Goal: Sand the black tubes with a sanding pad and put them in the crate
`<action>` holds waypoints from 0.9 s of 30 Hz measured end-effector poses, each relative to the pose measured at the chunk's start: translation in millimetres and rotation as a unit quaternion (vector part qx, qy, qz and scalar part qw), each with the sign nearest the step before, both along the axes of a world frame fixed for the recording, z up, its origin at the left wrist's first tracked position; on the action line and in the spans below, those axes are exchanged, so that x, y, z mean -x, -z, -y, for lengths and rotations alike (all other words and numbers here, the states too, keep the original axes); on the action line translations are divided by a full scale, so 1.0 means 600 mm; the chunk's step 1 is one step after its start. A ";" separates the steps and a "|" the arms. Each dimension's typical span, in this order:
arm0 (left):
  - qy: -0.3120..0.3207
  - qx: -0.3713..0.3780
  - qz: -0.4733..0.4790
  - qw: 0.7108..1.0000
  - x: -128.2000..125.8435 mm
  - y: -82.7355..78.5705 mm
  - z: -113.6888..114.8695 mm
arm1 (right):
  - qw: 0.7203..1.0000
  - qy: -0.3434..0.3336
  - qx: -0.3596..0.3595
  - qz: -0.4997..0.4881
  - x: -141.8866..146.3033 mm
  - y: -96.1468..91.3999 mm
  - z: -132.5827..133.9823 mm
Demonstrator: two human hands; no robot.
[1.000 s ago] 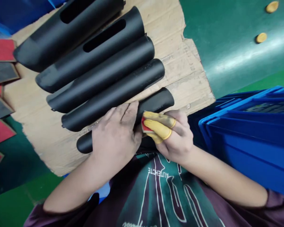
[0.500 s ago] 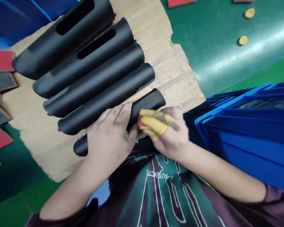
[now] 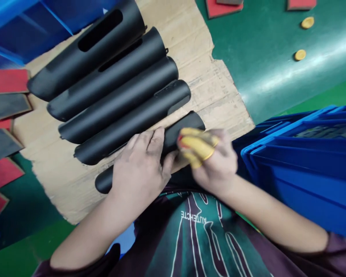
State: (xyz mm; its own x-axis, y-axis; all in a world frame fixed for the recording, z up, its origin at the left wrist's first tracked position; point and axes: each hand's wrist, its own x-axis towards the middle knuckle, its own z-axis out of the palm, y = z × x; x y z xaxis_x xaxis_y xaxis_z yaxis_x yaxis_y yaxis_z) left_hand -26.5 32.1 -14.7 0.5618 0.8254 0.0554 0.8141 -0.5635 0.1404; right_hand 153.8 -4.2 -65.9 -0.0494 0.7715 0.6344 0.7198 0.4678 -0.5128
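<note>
Several black tubes [image 3: 123, 104] lie side by side on a sheet of cardboard [image 3: 216, 88]. The nearest black tube [image 3: 187, 125] lies under my hands. My left hand [image 3: 140, 169] wraps over its middle and holds it down. My right hand [image 3: 210, 157], with yellow finger cots on the fingertips, pinches a small red pad [image 3: 181, 143] against the tube's right part. The right hand is smeared by motion.
Red and grey abrasive sheets [image 3: 5, 111] lie at the left, more red ones [image 3: 223, 7] at the top. Stacked blue crates [image 3: 302, 161] stand at the right, another blue crate [image 3: 31, 23] at top left. Two yellow finger cots [image 3: 300, 54] lie on the green table.
My right hand has slid the red pad a little to the right along the nearest tube. The left hand has kept its hold on the tube.
</note>
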 end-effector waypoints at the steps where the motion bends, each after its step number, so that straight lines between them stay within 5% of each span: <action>1: -0.002 0.009 -0.002 1.000 0.000 0.000 0.000 | 1.000 -0.013 0.002 -0.004 0.001 0.001 -0.001; 7: -0.007 0.020 0.002 1.000 -0.001 -0.003 0.003 | 1.000 0.028 -0.004 -0.005 0.005 0.003 -0.002; 27: -0.014 0.017 0.015 1.000 -0.002 -0.002 0.005 | 1.000 -0.003 0.002 -0.008 0.012 0.003 0.008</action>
